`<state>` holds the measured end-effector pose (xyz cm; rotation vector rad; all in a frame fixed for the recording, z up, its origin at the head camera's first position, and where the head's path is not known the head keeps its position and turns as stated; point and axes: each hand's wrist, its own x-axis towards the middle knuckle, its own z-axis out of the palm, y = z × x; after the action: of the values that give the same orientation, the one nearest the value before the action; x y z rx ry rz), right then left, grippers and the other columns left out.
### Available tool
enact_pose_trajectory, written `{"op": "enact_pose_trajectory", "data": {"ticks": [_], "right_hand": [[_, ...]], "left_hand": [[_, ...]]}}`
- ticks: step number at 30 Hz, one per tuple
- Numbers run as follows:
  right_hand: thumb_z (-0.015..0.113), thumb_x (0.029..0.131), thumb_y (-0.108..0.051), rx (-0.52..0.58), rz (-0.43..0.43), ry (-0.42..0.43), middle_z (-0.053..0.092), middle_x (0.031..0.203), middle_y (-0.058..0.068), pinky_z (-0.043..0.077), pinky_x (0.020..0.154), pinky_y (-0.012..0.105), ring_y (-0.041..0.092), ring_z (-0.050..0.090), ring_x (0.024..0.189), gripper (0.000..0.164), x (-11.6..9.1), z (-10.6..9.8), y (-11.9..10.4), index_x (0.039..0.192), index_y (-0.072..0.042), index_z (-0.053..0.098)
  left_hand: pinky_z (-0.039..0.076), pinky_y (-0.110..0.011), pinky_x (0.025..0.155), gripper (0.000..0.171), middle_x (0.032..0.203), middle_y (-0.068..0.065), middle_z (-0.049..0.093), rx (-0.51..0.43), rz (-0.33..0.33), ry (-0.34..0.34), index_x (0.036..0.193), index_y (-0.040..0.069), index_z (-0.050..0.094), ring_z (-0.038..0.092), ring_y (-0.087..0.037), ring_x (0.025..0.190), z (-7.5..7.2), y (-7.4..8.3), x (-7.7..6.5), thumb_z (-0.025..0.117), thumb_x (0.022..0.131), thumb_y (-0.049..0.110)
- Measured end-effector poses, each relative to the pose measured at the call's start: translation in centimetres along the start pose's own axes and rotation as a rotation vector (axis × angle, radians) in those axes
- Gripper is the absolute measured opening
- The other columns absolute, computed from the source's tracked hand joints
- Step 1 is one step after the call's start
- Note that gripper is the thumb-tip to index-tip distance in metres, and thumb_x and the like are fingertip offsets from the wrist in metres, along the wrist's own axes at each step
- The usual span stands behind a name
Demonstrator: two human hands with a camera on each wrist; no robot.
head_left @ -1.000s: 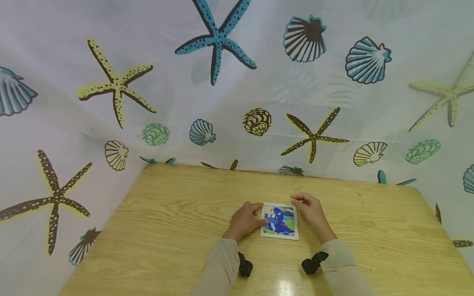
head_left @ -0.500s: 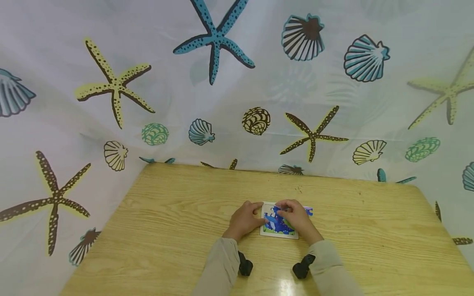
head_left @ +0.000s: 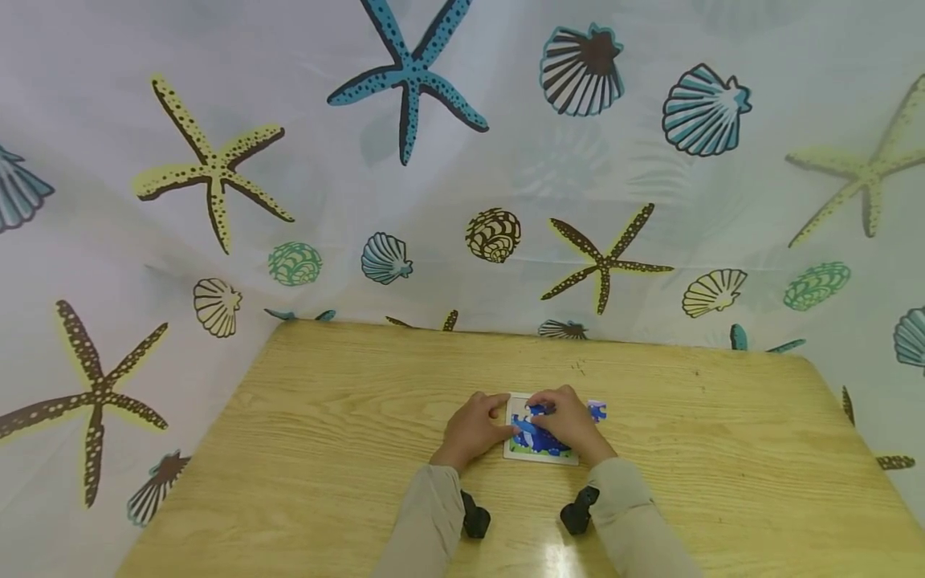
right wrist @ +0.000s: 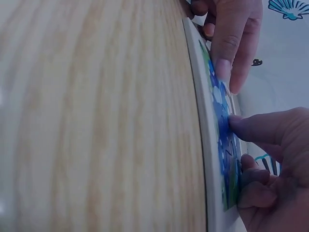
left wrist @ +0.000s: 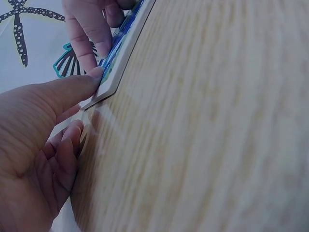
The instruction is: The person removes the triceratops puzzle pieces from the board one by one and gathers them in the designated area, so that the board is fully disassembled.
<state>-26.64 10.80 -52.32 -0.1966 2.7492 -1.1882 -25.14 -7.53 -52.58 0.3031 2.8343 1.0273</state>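
A small square jigsaw puzzle (head_left: 538,437) in a white frame (head_left: 542,459), picturing a blue dinosaur, lies flat on the table. My left hand (head_left: 473,429) is at its left side, index finger at the far left corner and thumb (left wrist: 77,89) extended onto the puzzle's edge. Over the far part of the picture, my right hand (head_left: 571,421) pinches at a blue puzzle piece (head_left: 545,409) with bent fingers and thumb. In the right wrist view the right thumb tip (right wrist: 236,123) touches the picture. The pale top left area of the frame shows between the hands.
Just beyond the frame's right side lies a loose blue and purple puzzle piece (head_left: 596,411). The wooden table (head_left: 347,449) meets a white cloth (head_left: 433,289) printed with starfish and shells at the back and sides.
My right hand has moved left from the frame's far right corner onto the puzzle's upper middle, uncovering the loose piece at the right. The left hand keeps its place on the frame.
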Motion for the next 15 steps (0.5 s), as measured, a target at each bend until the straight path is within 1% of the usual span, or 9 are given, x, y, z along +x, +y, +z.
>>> {"op": "enact_pose_trajectory", "data": {"ticks": [7, 12, 15], "right_hand": [[0.071, 0.084, -0.009, 0.023, 0.029, -0.018, 0.048, 0.101, 0.009, 0.042, 0.083, 0.046, 0.025, 0.051, 0.093, 0.017, 0.17, 0.02, -0.33, 0.099, -0.017, 0.072], [0.071, 0.084, -0.009, 0.054, 0.052, 0.007, 0.044, 0.107, 0.01, 0.041, 0.085, 0.047, 0.028, 0.05, 0.098, 0.015, 0.01, 0.28, -0.29, 0.097, -0.018, 0.07], [0.07, 0.085, -0.01, 0.057, 0.058, 0.03, 0.042, 0.11, 0.011, 0.04, 0.085, 0.049, 0.03, 0.05, 0.097, 0.015, -0.14, 0.38, -0.35, 0.096, -0.019, 0.069]], "left_hand": [[0.029, -0.029, 0.058, 0.061, 0.08, 0.001, 0.044, -0.012, 0.006, 0.008, 0.132, 0.015, 0.058, 0.038, -0.013, 0.064, -0.09, -0.02, 0.0, 0.076, 0.079, 0.037], [0.029, -0.029, 0.058, 0.062, 0.081, 0.001, 0.044, -0.019, 0.001, 0.006, 0.132, 0.015, 0.058, 0.038, -0.013, 0.064, -0.06, 0.01, -0.01, 0.076, 0.078, 0.038], [0.03, -0.029, 0.058, 0.062, 0.08, 0.001, 0.044, -0.017, 0.003, 0.009, 0.132, 0.015, 0.058, 0.039, -0.013, 0.063, -0.02, -0.03, 0.03, 0.077, 0.078, 0.038]]}}
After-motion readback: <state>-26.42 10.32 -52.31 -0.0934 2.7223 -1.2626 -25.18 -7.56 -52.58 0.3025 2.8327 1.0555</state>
